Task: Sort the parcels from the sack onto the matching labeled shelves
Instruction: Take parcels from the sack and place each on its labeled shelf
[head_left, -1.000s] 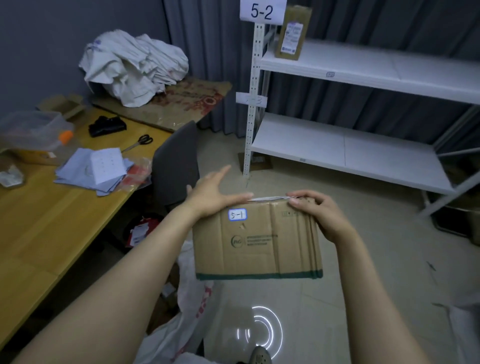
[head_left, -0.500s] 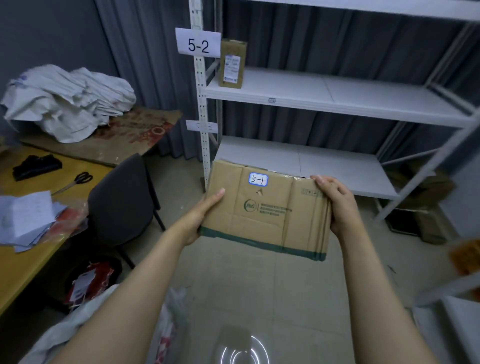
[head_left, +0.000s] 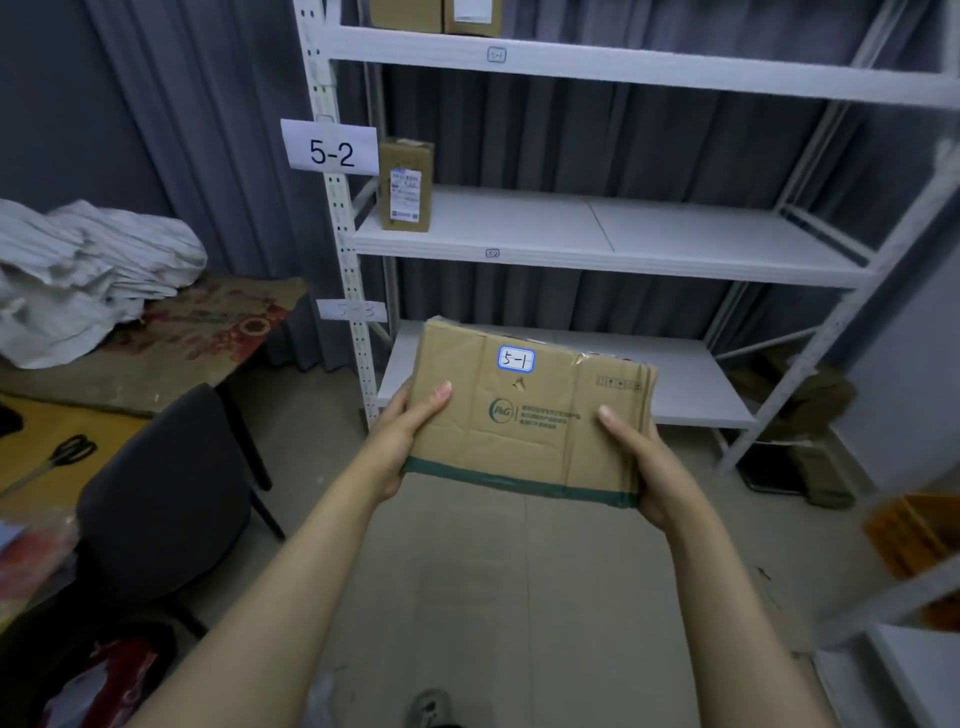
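- Since half a second ago the person is standing closer to the rack, and the view is tipping upward, so the top shelf (head_left: 623, 67) is now showing. The right hand (head_left: 641, 467) is sitting nearer the parcel's close corner than before.
- Both hands are carrying the flat cardboard parcel (head_left: 524, 421) in the air in front of the bottom shelf (head_left: 691, 384), touching no shelf.
- The left hand (head_left: 408, 439) is gripping the left edge, thumb lying on the top face and fingers hidden underneath. The right hand is clamping the right edge the same way.
- This grip is probably keeping the broad face turned up so the handwritten "5-1" sticker (head_left: 516, 359) is staying readable.
- The 5-2 sign (head_left: 331, 151) is marking the middle shelf (head_left: 649, 228), where a small box (head_left: 406, 184) is already standing upright.
- A small tag (head_left: 496, 54) on the top shelf's front edge seems to be reading 5-1, though it is too faint to be sure. Two boxes (head_left: 436, 13) are resting up there.
- By that reading, the parcel is heading for the top shelf, which is calling for a lift well above its present height.
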